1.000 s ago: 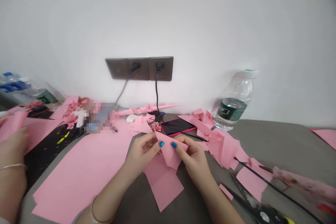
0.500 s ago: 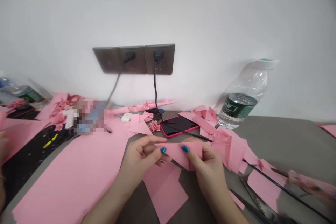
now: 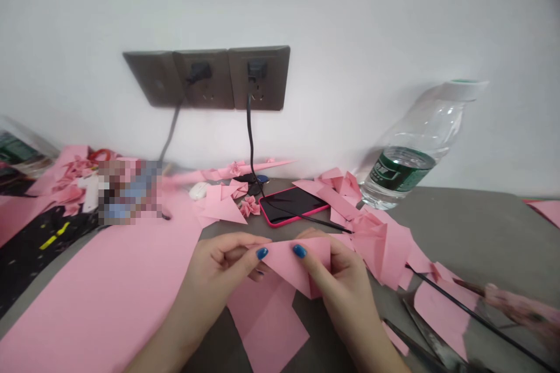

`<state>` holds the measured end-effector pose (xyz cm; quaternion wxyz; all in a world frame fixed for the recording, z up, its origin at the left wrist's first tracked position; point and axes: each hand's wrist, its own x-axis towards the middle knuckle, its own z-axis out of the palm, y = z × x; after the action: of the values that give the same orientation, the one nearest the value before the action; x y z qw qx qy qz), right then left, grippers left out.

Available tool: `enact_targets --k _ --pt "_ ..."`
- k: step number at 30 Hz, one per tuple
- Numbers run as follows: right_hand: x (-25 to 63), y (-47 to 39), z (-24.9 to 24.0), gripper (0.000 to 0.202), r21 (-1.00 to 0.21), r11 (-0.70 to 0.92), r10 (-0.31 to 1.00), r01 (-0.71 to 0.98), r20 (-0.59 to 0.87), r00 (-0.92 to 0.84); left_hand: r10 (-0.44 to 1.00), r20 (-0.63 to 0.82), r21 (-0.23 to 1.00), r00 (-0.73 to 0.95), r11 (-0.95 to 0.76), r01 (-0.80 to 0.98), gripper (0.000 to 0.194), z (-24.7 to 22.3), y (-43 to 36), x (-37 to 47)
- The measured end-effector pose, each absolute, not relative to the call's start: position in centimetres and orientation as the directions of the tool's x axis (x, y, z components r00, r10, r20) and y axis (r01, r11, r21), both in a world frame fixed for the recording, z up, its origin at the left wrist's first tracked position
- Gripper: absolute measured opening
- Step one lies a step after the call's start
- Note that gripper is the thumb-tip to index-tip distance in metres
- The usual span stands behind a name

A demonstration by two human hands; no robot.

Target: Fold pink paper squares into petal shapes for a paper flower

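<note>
A small folded pink paper (image 3: 291, 260) is held up between my two hands, above the grey table. My left hand (image 3: 227, 262) pinches its left end between thumb and fingers. At its right side, my right hand (image 3: 336, 271) grips it, the thumb lying on the front face and the fingers behind. Flat pink square sheets (image 3: 271, 326) lie on the table below the hands. A black phone with a pink-red edge (image 3: 295, 206) rests just beyond them, a black cable across it.
A large pink sheet (image 3: 109, 297) covers the left side. Folded pink pieces (image 3: 380, 242) lie at right, near scissors (image 3: 415, 344). A water bottle (image 3: 405, 151) leans by the wall, below and right of the sockets (image 3: 258, 78). A paper flower (image 3: 249, 206) sits beside the phone.
The view has shifted slightly, and the person's hand at the far left edge has gone out of view. The folded paper is tilted a little more, its lower corner hanging lower.
</note>
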<state>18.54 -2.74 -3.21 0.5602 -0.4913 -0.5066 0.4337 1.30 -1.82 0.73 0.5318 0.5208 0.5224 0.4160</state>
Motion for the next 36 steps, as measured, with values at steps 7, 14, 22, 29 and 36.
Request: enact_targets --k 7,14,22,29,36 --pt "18.55 -2.74 -3.35 0.032 -0.991 0.129 0.983 0.031 0.132 0.130 0.986 -0.126 0.984 0.112 0.109 0.140 0.016 0.37 -1.79 1.06" --pt "18.33 -2.68 -2.81 0.027 -0.993 0.115 0.992 -0.037 0.113 0.051 0.995 -0.042 0.986 0.091 0.027 0.165 0.019 0.58 -1.72 1.23" --pt "18.25 -2.55 -2.73 0.023 -0.997 0.064 0.997 -0.036 0.065 -0.034 0.984 -0.141 0.971 0.108 0.116 0.207 0.017 0.43 -1.64 1.18" --pt "18.35 -2.67 -2.81 0.026 -0.996 0.040 0.998 -0.074 0.043 -0.040 0.977 -0.193 0.962 0.096 0.169 0.214 0.020 0.52 -1.70 1.16" --pt "18.23 -2.64 -2.69 0.027 -0.996 0.034 0.999 -0.079 0.036 -0.030 0.966 -0.233 0.954 0.115 0.204 0.221 0.022 0.60 -1.76 1.06"
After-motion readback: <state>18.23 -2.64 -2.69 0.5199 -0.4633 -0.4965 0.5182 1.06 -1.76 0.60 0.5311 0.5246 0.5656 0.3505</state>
